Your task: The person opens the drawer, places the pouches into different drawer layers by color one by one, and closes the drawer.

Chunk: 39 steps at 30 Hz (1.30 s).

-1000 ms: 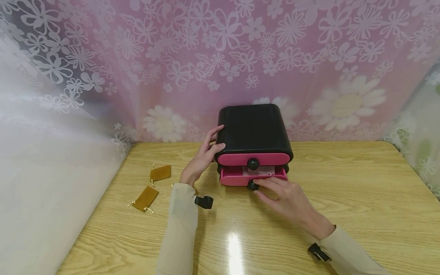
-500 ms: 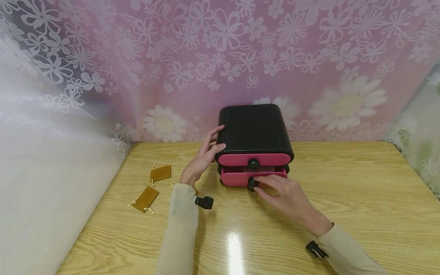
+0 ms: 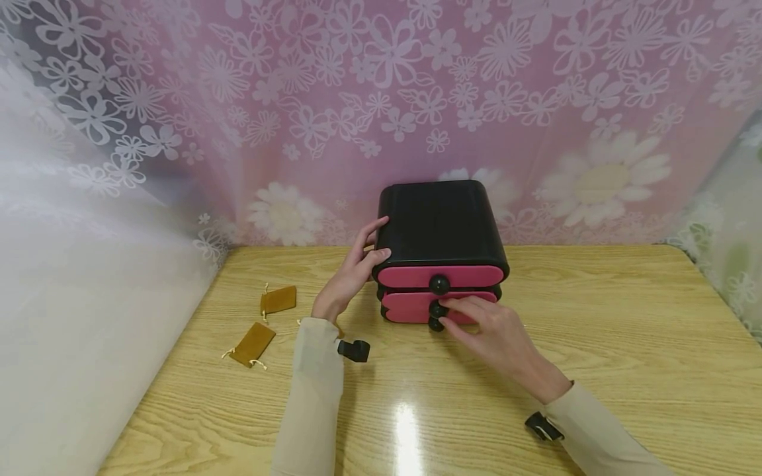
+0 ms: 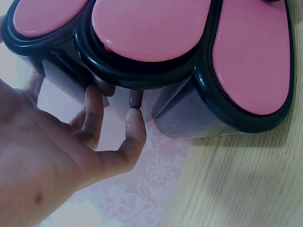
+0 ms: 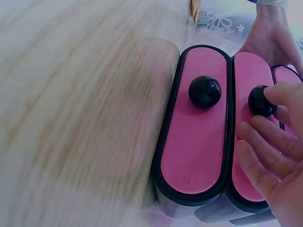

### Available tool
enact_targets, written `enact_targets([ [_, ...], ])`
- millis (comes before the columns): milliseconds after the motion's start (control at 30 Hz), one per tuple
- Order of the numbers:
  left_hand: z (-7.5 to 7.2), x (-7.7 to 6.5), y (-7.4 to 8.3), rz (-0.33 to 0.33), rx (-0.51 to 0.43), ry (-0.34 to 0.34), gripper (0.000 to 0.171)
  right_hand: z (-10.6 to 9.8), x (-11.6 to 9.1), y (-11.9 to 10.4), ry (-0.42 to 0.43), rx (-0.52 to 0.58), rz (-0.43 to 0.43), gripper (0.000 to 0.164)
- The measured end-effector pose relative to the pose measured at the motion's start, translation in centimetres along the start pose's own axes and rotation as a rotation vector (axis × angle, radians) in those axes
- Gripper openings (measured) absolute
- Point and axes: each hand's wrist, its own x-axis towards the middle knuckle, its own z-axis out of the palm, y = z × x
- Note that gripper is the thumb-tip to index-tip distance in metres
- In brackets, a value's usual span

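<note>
**Right hand on middle knob, left hand on side of drawer chest**

Your hands are apart, one on each job. Right: thumb and finger pinch the round black middle knob. Its other fingers reach close to the pink front in the right-wrist view; can't tell if they touch.

Left: spread across the chest's left side, thumb on the upper front edge, fingertips pressing the side wall in the left-wrist view.

Chest is black, upright, just right of centre in the head view, near the table's back edge. Middle drawer looks almost flush; can't tell if it's fully seated. Top drawer is in. Bottom drawer is in too, its bottom knob plain in the right-wrist view, just peeking out below your fingers in the head view.

Two brown pouches with pale cords lie apart at left of the head frame, on the wooden table. A bit of brown shows behind your left wrist, mostly hidden.

Pink flowered curtain fills the upper frame. You're in beige sleeves, a black device at each wrist.
</note>
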Motion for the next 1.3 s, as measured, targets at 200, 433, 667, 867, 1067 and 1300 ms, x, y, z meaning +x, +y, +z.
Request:
enact_targets([
  [200, 0.1, 0.0, 0.0, 0.001, -0.005, 0.002, 0.053, 0.1, 0.1, 0.2, 0.013, -0.004, 0.003, 0.037],
  [433, 0.0, 0.0, 0.0, 0.006, -0.008, -0.002, 0.054, 0.1, 0.2, 0.4, 0.004, -0.002, 0.014, 0.037],
  [667, 0.0, 0.1, 0.1, 0.003, -0.018, -0.001, 0.054, 0.0, 0.3, 0.6, -0.003, 0.010, 0.019, 0.037],
  [867, 0.0, 0.0, 0.2, 0.004, -0.021, -0.007, 0.054, -0.1, 0.2, 0.6, -0.006, 0.013, 0.022, 0.040],
  [1067, 0.0, -0.2, 0.0, 0.001, -0.020, -0.005, 0.053, -0.8, -0.5, 0.6, -0.027, 0.040, 0.035, 0.033],
  [1300, -0.1, -0.8, 0.0, 0.006, -0.008, 0.021, 0.051, -3.0, -1.1, 0.9, -0.041, 0.059, 0.046, 0.027],
])
